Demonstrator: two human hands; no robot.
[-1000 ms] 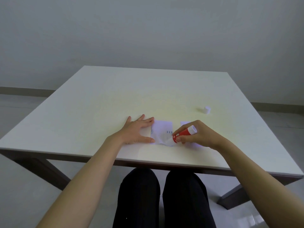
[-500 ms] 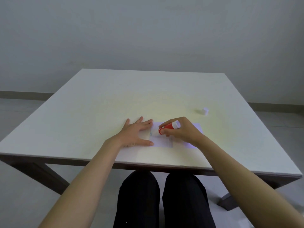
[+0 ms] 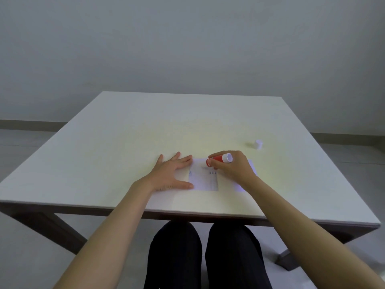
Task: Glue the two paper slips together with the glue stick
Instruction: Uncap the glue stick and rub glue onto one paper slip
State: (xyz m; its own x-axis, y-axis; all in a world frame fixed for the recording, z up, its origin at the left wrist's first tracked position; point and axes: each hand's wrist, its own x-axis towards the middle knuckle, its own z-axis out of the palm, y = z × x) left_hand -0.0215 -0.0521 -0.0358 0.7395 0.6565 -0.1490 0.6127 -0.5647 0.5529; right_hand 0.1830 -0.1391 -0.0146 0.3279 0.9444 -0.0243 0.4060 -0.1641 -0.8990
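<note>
A white paper slip with faint print lies flat near the table's front edge. My left hand rests spread on the table, its fingers pinning the slip's left edge. My right hand grips a red glue stick with a white end, its tip down on the far edge of the slip. A second paper slip lies under my right hand, mostly hidden by it.
The glue stick's white cap stands alone on the table to the far right of my hands. The table's front edge runs just above my knees. A grey wall rises behind the table.
My right hand has slid the glue stick from the slip's near right corner up to its far edge. The left hand has stayed pressed on the slip.
</note>
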